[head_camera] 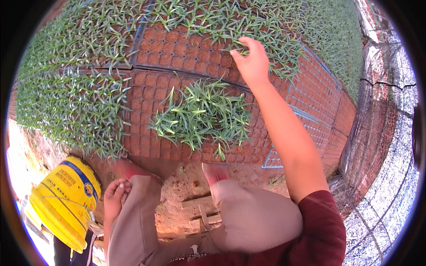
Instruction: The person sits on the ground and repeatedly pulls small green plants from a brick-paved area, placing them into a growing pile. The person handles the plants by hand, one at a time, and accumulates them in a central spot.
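Observation:
My right hand [253, 61] reaches over the far seedling tray, its thumb and forefinger apart around green seedling leaves; no grip on them shows. The tray's soil-filled cells [186, 50] lie bare to its left. Closer to me, a loose heap of narrow-leaved seedlings [203, 114] rests on a near cell tray [143, 139]. One small seedling [219, 152] lies at the heap's front edge. My left hand [115, 194] is beside my left knee with curled fingers, and whether anything is inside them is hidden.
Dense seedlings [73, 109] fill the trays at left, with more [329, 40] at the far right. Blue-edged cell trays [313, 96] hold soil at right. A yellow bucket [66, 199] is at lower left, a wooden piece [203, 212] between my legs. Dark sheeting [362, 133] borders the right.

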A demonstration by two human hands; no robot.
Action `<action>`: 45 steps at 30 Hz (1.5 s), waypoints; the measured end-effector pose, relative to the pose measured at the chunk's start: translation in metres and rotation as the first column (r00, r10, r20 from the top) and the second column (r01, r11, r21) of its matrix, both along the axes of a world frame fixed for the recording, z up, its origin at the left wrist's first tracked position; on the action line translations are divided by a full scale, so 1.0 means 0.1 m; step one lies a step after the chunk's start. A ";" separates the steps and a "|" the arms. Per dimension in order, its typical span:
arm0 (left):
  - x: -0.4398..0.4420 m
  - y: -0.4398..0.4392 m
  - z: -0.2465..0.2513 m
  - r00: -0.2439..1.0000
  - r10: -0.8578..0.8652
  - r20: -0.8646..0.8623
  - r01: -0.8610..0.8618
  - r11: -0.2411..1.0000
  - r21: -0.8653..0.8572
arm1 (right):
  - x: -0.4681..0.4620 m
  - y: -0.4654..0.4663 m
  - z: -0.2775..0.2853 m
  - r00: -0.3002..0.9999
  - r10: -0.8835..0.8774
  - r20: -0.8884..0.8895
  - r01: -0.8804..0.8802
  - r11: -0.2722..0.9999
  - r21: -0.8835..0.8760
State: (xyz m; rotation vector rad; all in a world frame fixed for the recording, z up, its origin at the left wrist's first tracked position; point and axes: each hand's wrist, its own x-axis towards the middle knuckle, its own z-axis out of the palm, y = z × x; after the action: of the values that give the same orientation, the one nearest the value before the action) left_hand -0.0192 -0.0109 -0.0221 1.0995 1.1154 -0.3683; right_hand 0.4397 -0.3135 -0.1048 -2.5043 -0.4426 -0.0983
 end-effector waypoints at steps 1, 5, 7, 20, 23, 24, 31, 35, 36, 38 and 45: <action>0.01 0.03 0.02 0.996 -0.093 0.000 0.092 0.983 0.158 | -0.10 0.01 0.25 0.997 -0.040 -0.069 0.044 0.998 0.054; 0.09 0.25 0.18 0.974 -0.224 0.022 0.186 0.858 0.478 | -0.36 -0.31 0.56 0.956 -0.043 -0.289 0.134 0.943 0.304; 0.24 0.23 0.47 0.980 -0.171 0.099 0.097 0.853 0.513 | -0.49 -0.47 0.70 0.917 -0.004 -0.398 0.164 0.915 0.368; 0.65 -0.51 0.82 0.880 -0.225 0.418 0.095 0.946 0.309 | -1.49 -1.76 2.59 0.843 0.039 -0.536 0.124 0.957 0.264; 0.89 -0.48 0.50 0.821 -0.397 0.410 0.261 0.900 0.349 | -1.69 -1.81 3.06 0.871 0.016 -0.491 0.076 0.983 0.167; 1.03 -0.49 0.41 0.792 -0.446 0.418 0.301 0.879 0.369 | -1.78 -1.81 3.23 0.862 0.017 -0.507 0.051 0.992 0.120; 1.88 -0.06 0.17 0.668 -0.680 0.301 0.375 0.658 0.653 | -1.62 -0.78 3.10 0.849 0.251 -0.465 -0.421 0.853 -0.308; 2.62 -0.34 -0.13 0.586 -0.743 0.325 0.377 0.604 0.703 | -1.09 -0.48 1.94 0.861 0.353 -0.367 -0.472 0.824 -0.315; 2.79 -0.50 -0.14 0.559 -0.765 0.321 0.395 0.586 0.708 | -0.98 -0.35 1.64 0.872 0.314 -0.375 -0.428 0.861 -0.274; 3.04 -0.72 -0.31 0.450 -0.836 0.315 0.357 0.492 0.794 | -0.76 -0.12 1.00 0.896 0.309 -0.319 -0.392 0.888 -0.241; 2.84 -0.80 -0.79 0.390 -0.919 0.053 0.611 0.302 0.732 | -0.59 0.09 0.10 0.905 0.279 -0.320 -0.376 0.877 -0.299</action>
State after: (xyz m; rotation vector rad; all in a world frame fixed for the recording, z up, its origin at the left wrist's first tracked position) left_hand 0.2647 -0.0910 -0.1014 2.2331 0.0646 -0.4858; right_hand 0.3803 -0.3047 -0.0951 -2.6898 -0.8291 0.4945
